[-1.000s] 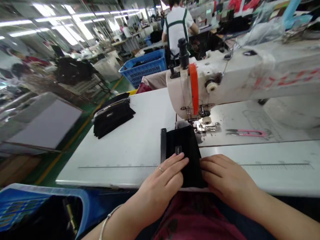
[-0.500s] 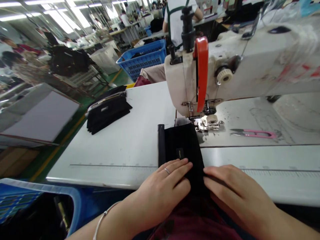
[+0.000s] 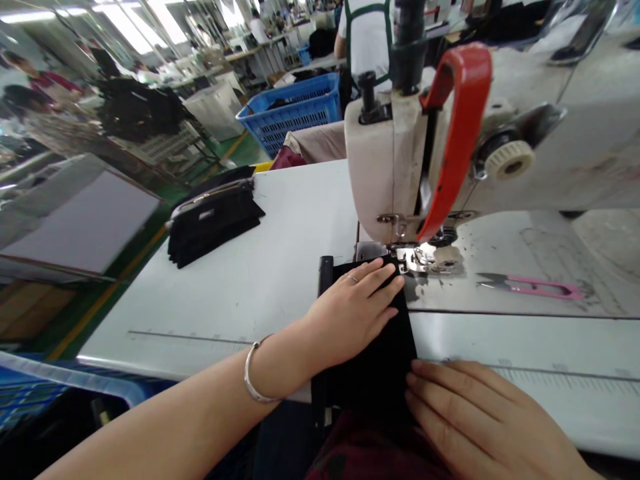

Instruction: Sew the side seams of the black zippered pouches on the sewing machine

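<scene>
A black fabric panel (image 3: pixel 385 363) lies on the white sewing table, its far end by the presser foot (image 3: pixel 407 259) of the sewing machine. A dark strip runs along its left side, and its near end hangs toward my lap. My left hand (image 3: pixel 355 313) rests flat on the panel's far part, fingers stretched out just short of the presser foot. At the panel's right edge lies my right hand (image 3: pixel 480 410), its fingers extended and touching the edge; its thumb is not clearly visible. The panel's small label is hidden.
Pink-handled thread snips (image 3: pixel 540 287) lie right of the presser foot. A stack of black zippered pieces (image 3: pixel 215 217) sits on the table's left. The machine's red lever (image 3: pixel 457 133) stands above. Blue crates are at lower left and behind the table (image 3: pixel 295 113). Other people work farther back.
My left hand has slid forward along the panel toward the presser foot and now covers the label. My right hand has shifted slightly nearer to me. The view has moved closer to the machine.
</scene>
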### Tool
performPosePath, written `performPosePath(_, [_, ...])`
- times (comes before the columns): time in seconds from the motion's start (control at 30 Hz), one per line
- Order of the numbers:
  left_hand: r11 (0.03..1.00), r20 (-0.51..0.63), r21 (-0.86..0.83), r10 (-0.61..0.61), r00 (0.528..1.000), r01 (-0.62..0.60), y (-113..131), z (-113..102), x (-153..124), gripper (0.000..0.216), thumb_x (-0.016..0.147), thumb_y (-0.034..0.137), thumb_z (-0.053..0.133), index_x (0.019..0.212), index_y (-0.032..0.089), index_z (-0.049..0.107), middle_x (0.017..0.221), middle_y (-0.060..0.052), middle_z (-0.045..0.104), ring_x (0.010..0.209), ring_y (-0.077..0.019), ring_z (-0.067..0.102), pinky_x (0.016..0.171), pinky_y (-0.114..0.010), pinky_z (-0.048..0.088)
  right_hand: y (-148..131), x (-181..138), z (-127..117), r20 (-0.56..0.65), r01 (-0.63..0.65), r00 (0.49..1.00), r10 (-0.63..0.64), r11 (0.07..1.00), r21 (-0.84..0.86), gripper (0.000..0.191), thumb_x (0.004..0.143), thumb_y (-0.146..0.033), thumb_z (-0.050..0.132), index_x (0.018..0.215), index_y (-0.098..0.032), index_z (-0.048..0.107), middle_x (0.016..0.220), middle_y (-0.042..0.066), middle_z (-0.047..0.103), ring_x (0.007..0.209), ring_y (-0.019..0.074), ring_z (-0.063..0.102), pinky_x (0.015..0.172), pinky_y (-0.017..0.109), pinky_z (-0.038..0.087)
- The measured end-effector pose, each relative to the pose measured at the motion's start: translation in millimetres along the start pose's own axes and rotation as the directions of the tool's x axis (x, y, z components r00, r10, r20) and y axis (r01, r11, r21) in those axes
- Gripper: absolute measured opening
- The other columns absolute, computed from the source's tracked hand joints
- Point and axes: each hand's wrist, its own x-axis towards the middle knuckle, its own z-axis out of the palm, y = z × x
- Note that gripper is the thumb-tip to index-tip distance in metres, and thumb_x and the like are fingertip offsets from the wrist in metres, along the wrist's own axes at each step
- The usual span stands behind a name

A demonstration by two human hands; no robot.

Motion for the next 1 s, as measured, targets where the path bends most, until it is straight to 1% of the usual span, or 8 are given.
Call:
performPosePath(0.23, [0.998,0.005,-0.07,-0.006,1.0,0.007,-18,-1,9,0.04,0.106,0.029,0.042,0.14,0.01,0.053,0.143,-0.014,0.057,0.141,-0.0276,0.047,0.117,-0.043,0.045,5,9,1,0.035,-0.016,0.999,0.016,1.0,-0.018,0.048,0.109,-0.018,0.025,0.105,-0.02,0.074,0.109,-0.001,0.077,0.107,0.0152,0.068,0.092,0.032,0.05])
performPosePath(0.33, [0.99,0.059,-0.14,0.035,0.998,-0.026,-6,-17,3,0.034,0.102,0.018,0.045,0.134,0.009,0.057,0.137,-0.014,0.061,0.134,-0.0287,0.052,0.115,-0.046,0.045,8,14,-1,0.054,-0.009,0.998,0.009,1.0,-0.003,0.045,0.108,-0.016,0.028,0.109,-0.017,0.073,0.111,0.002,0.076,0.11,0.0177,0.067,0.092,0.033,0.052])
performPosePath(0.4, [0.956,0.119,-0.292,0.056,0.991,-0.019,14,-32,-7,0.026,0.1,0.016,0.049,0.121,0.011,0.063,0.123,-0.012,0.067,0.117,-0.0253,0.061,0.107,-0.042,0.051,9,13,-2,0.038,0.007,0.999,-0.007,1.0,0.021,0.036,0.105,-0.015,0.037,0.112,-0.016,0.072,0.114,0.004,0.075,0.112,0.0197,0.067,0.092,0.034,0.053])
performPosePath(0.53, [0.867,0.092,-0.489,-0.056,0.994,0.094,50,-44,-33,0.018,0.098,0.024,0.06,0.11,0.013,0.066,0.109,-0.009,0.069,0.101,-0.0215,0.063,0.094,-0.037,0.056,7,0,-4,0.003,-0.077,0.997,0.077,0.989,0.126,0.021,0.101,-0.014,0.05,0.107,-0.016,0.07,0.112,0.005,0.075,0.105,0.0171,0.067,0.093,0.033,0.052])
performPosePath(0.63, [0.82,0.011,-0.551,-0.182,0.983,0.158,56,-37,-43,0.017,0.099,0.019,0.061,0.113,0.016,0.069,0.112,-0.006,0.07,0.101,-0.0179,0.063,0.093,-0.033,0.055,4,-11,-5,0.011,-0.172,0.985,0.173,0.966,0.194,0.014,0.099,-0.014,0.054,0.097,-0.017,0.068,0.104,0.005,0.073,0.097,0.0168,0.066,0.09,0.033,0.051])
performPosePath(0.7, [0.776,0.019,-0.598,-0.237,0.971,0.201,54,-32,-44,0.015,0.097,0.019,0.065,0.111,0.019,0.071,0.112,-0.004,0.07,0.101,-0.0164,0.064,0.092,-0.031,0.054,2,-15,-4,0.016,-0.19,0.982,0.191,0.961,0.202,0.012,0.098,-0.014,0.056,0.098,-0.017,0.067,0.103,0.005,0.071,0.097,0.0181,0.064,0.09,0.034,0.049])
performPosePath(0.83, [0.785,0.008,-0.59,-0.23,0.973,0.19,52,-30,-43,0.021,0.099,0.011,0.057,0.115,0.017,0.069,0.114,-0.006,0.07,0.104,-0.017,0.063,0.094,-0.033,0.055,-1,-14,0,0.022,-0.166,0.986,0.165,0.974,0.154,0.016,0.097,-0.016,0.058,0.111,-0.017,0.068,0.105,0.006,0.07,0.098,0.0206,0.062,0.088,0.038,0.046])
performPosePath(1.0, [0.884,-0.084,-0.464,-0.11,0.99,0.058,59,-30,-49,0.025,0.098,0.006,0.053,0.118,0.015,0.065,0.11,-0.008,0.07,0.101,-0.0182,0.063,0.092,-0.035,0.056,-1,-10,2,-0.009,-0.104,0.994,0.106,0.987,0.123,0.016,0.099,-0.015,0.054,0.106,-0.017,0.068,0.105,0.006,0.07,0.099,0.0207,0.06,0.088,0.039,0.045])
